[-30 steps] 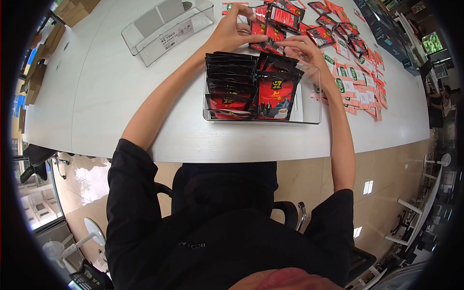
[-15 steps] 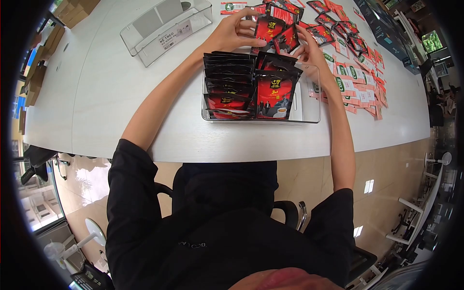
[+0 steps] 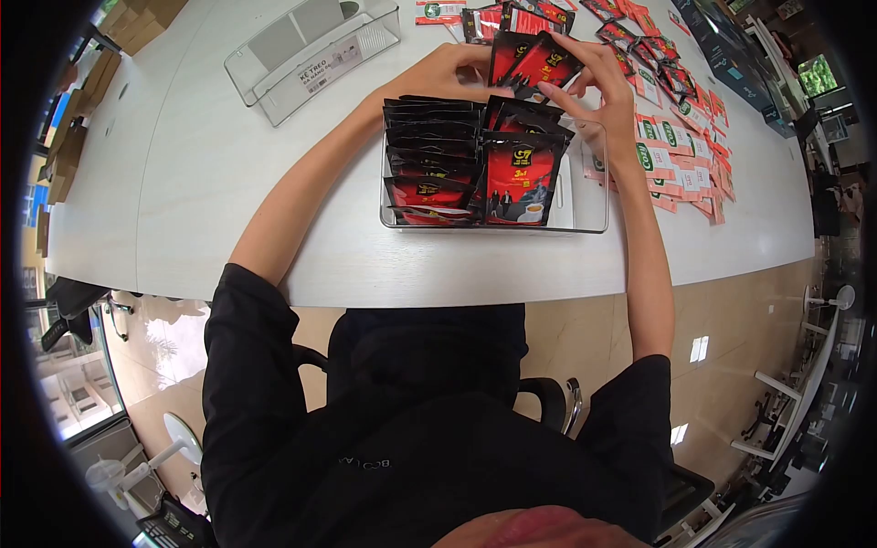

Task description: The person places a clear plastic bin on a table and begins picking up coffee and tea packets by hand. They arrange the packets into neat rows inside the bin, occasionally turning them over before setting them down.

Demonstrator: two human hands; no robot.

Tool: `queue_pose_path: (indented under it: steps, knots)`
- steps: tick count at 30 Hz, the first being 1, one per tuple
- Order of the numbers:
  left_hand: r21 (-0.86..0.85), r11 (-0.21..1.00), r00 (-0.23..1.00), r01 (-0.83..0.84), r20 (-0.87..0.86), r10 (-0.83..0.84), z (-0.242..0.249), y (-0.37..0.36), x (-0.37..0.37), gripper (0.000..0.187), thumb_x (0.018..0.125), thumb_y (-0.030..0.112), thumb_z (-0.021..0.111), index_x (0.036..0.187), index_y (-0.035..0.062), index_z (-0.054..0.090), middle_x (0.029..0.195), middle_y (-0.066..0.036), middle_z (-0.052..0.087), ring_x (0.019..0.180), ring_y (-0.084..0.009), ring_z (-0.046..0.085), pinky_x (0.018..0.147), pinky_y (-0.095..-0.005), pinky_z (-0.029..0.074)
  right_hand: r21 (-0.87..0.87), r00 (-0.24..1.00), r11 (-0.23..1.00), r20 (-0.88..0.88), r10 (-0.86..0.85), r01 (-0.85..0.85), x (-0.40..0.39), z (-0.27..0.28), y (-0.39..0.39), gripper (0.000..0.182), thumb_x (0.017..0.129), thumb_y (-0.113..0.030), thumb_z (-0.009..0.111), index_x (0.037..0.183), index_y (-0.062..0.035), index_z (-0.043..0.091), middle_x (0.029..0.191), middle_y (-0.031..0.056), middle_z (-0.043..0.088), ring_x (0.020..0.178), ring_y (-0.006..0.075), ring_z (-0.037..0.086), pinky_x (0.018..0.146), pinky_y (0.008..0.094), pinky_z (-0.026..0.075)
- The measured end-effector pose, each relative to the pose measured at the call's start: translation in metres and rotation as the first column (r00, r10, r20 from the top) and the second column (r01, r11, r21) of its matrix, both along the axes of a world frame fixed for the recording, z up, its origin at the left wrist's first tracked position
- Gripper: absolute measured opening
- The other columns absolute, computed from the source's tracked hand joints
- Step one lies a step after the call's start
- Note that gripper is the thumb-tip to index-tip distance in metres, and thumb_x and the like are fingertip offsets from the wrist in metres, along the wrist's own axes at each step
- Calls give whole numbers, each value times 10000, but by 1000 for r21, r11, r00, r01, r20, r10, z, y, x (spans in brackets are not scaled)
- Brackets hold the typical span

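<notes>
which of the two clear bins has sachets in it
The near clear bin by the table's front edge: black-and-red coffee sachets stand in rows inside it. The far clear bin at upper left holds no sachets.

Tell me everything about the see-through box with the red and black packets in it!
The clear plastic organizer box is a low, see-through rectangle with thin walls, sitting flat near the front edge of the white table. Its left part is packed with upright black-and-red G7 coffee sachets in rows; the frontmost sachet faces the camera. The right part looks empty. Both hands, left hand and right hand, hold sachets just over its far edge.
</notes>
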State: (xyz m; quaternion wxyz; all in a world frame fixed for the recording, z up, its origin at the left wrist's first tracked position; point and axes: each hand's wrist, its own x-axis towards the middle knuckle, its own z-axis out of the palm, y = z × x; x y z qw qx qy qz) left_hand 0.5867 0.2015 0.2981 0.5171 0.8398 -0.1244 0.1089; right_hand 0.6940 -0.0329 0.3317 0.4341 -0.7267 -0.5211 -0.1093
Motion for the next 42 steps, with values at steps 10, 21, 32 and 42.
queue_pose_path:
  steps: [10,21,32,42]
  knots:
    - [88,996,996,-22,85,14,1,3,-3,430,856,296,810,1189,54,686,811,-27,620,741,-101,530,588,-272,417,138,991,990,-124,45,-28,3,-6,5,455,811,-142,825,1230,-65,667,1006,72,677,729,124,643,725,286,515]
    - [-58,991,992,-117,32,119,7,2,-3,317,869,304,788,1048,48,734,911,14,637,809,-87,537,743,-266,428,-49,992,998,-117,-41,35,2,1,-5,179,813,-130,807,915,-15,716,772,59,711,679,126,679,660,280,495]
    - [169,972,961,-165,249,120,66,-4,-10,212,882,235,769,924,27,758,835,-3,650,765,-108,501,726,-294,431,182,988,977,-82,131,-114,1,31,-16,106,782,-19,818,813,-1,719,762,31,676,701,104,597,698,267,442]
    - [156,984,983,88,148,-112,155,-30,-50,404,759,217,847,1046,68,605,873,-74,714,715,-174,672,700,-309,476,535,836,801,-284,469,-268,-20,40,-30,214,766,49,797,936,38,668,842,78,676,745,99,634,648,231,493]
